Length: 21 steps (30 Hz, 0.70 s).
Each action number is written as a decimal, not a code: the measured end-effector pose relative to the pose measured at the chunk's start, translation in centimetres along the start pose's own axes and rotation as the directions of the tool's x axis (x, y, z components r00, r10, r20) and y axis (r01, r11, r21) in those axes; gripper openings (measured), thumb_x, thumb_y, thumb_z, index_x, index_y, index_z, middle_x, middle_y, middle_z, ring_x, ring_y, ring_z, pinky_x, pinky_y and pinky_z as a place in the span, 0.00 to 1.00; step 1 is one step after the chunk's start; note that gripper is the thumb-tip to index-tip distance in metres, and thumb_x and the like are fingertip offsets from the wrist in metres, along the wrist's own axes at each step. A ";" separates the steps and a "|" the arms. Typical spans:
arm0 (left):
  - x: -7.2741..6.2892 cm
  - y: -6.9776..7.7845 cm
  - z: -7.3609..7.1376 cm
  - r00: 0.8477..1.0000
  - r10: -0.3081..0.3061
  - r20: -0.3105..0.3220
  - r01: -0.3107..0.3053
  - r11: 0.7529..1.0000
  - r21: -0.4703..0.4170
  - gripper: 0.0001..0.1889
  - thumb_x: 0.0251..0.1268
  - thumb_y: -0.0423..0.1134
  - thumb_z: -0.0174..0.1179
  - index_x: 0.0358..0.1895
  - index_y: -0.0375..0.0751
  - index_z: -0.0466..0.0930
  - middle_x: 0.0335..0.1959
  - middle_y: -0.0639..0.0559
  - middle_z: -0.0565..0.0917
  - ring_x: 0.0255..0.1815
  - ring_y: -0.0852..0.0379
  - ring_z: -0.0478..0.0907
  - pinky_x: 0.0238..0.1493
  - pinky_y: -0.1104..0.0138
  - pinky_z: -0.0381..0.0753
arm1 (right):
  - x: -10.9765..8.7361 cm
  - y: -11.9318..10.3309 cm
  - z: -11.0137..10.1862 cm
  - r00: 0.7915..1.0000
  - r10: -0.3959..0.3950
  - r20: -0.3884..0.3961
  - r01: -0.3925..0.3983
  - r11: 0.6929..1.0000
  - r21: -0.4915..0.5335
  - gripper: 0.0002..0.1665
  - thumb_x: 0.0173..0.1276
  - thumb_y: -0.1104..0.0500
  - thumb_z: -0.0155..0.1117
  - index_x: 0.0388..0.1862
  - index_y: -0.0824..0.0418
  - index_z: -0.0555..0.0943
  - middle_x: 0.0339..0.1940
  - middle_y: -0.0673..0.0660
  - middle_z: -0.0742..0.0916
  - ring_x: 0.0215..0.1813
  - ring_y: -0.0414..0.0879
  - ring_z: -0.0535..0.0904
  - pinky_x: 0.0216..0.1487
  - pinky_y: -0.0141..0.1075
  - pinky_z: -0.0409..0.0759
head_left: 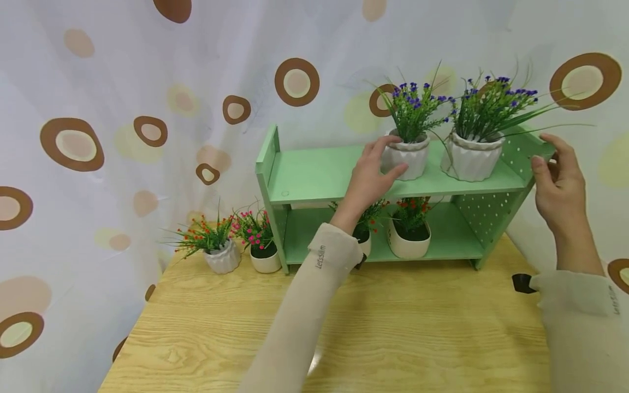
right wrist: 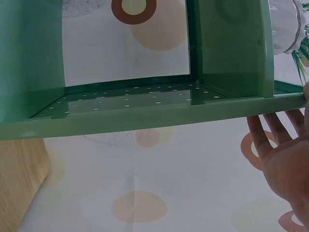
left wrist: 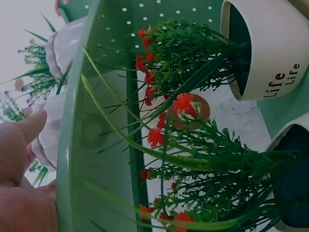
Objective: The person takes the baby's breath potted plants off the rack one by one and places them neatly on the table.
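Note:
On the top board of a green shelf (head_left: 314,172) stand two white fluted flowerpots with purple flowers. My left hand (head_left: 368,177) is at the left flowerpot (head_left: 415,161), its thumb across the front and its fingers at the left side and rim. In the left wrist view this hand (left wrist: 21,164) shows beside the board edge, partly cut off. The right flowerpot (head_left: 474,158) stands close by, untouched. My right hand (head_left: 562,188) holds the upper end of the shelf's right side panel between thumb and fingers; in the right wrist view its fingers (right wrist: 260,137) lie along the panel's outer face.
Two cream pots with red flowers, one of them a printed pot (left wrist: 285,53), stand on the lower board. Left of the shelf, a fluted pot with orange flowers (head_left: 223,257) and a cream pot with pink flowers (head_left: 265,261) sit on the wooden table (head_left: 221,333). A patterned curtain hangs behind.

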<state>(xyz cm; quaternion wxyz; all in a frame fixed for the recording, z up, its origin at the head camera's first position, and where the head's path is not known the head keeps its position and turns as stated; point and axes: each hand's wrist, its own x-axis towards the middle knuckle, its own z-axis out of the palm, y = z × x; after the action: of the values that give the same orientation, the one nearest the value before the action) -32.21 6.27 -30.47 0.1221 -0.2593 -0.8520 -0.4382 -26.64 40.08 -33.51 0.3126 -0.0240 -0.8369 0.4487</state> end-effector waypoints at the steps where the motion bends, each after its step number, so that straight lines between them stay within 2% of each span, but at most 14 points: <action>1: 0.1 0.0 0.1 1.000 0.001 -0.004 -0.001 1.000 0.010 0.28 0.76 0.51 0.62 0.74 0.58 0.66 0.77 0.49 0.65 0.72 0.45 0.72 0.69 0.50 0.78 | 0.0 0.0 0.0 1.000 0.000 -0.003 0.000 1.000 0.000 0.29 0.85 0.48 0.47 0.81 0.34 0.62 0.58 0.28 0.71 0.57 0.25 0.73 0.49 0.19 0.68; 5: 0.3 0.1 0.4 0.998 0.023 -0.053 -0.020 0.999 0.050 0.27 0.74 0.53 0.64 0.70 0.54 0.66 0.72 0.49 0.70 0.64 0.46 0.77 0.62 0.53 0.81 | 0.1 0.0 0.0 1.000 -0.008 -0.009 0.008 1.000 0.013 0.28 0.85 0.49 0.48 0.81 0.35 0.63 0.57 0.28 0.72 0.55 0.25 0.73 0.47 0.19 0.68; 9: 0.0 -0.1 0.4 0.994 0.033 -0.105 -0.028 0.999 0.046 0.26 0.70 0.53 0.68 0.65 0.53 0.69 0.66 0.50 0.75 0.59 0.49 0.79 0.57 0.56 0.82 | 0.1 0.0 0.1 0.999 -0.031 -0.018 0.032 0.999 0.027 0.28 0.84 0.50 0.49 0.80 0.38 0.64 0.56 0.28 0.72 0.54 0.25 0.74 0.46 0.18 0.68; 15: -0.5 0.0 0.0 0.992 0.038 -0.119 -0.036 0.999 0.022 0.26 0.68 0.53 0.70 0.64 0.53 0.71 0.65 0.52 0.76 0.55 0.51 0.79 0.53 0.59 0.82 | 0.1 0.0 0.0 1.000 -0.023 -0.016 0.024 0.999 0.034 0.28 0.85 0.50 0.49 0.80 0.39 0.64 0.57 0.28 0.73 0.54 0.25 0.74 0.47 0.18 0.68; 21: -1.6 -0.4 -0.8 0.990 0.064 -0.127 -0.064 0.998 0.000 0.26 0.68 0.52 0.70 0.64 0.51 0.73 0.65 0.52 0.77 0.58 0.53 0.80 0.54 0.64 0.84 | 0.0 -0.1 0.2 1.000 -0.015 -0.014 0.015 0.999 0.031 0.28 0.85 0.49 0.48 0.80 0.37 0.63 0.58 0.28 0.73 0.57 0.26 0.74 0.48 0.18 0.68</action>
<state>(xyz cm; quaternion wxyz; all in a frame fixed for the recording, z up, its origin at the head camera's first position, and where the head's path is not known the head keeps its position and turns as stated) -31.11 4.91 -30.93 0.1894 -0.2584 -0.8329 -0.4512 -26.69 39.92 -33.50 0.3220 -0.0160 -0.8278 0.4591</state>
